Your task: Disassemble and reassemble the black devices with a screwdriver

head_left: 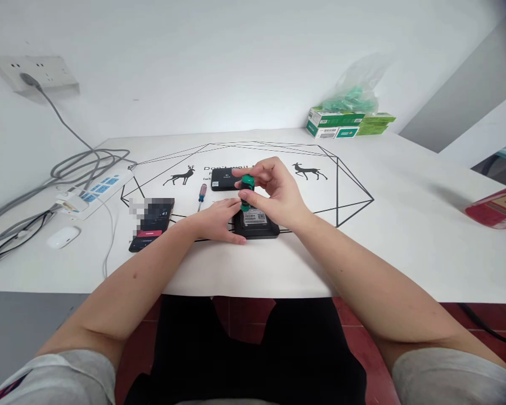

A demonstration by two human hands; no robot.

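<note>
My right hand (280,191) grips the green and black handle of a screwdriver (247,184) between thumb and fingers. The screwdriver stands upright over a hard drive (256,218) with a white label. This drive lies in an open black hard drive case (267,232) on the table. Its tip is hidden. My left hand (219,220) holds the case at its left side, with the thumb near the front edge and the fingers toward the back. Behind the hands lies a black case cover (222,181), partly covered by my right fingers. To its left rests a small screwdriver (202,194) with a clear reddish-blue handle.
A phone (152,225) lies left of my left hand. Farther left are a power strip (101,191), grey cables (80,160), a white earbud case (64,237) and glasses (21,233). Green-white boxes (335,121) stand at the back right; a red package (495,207) sits at the right edge.
</note>
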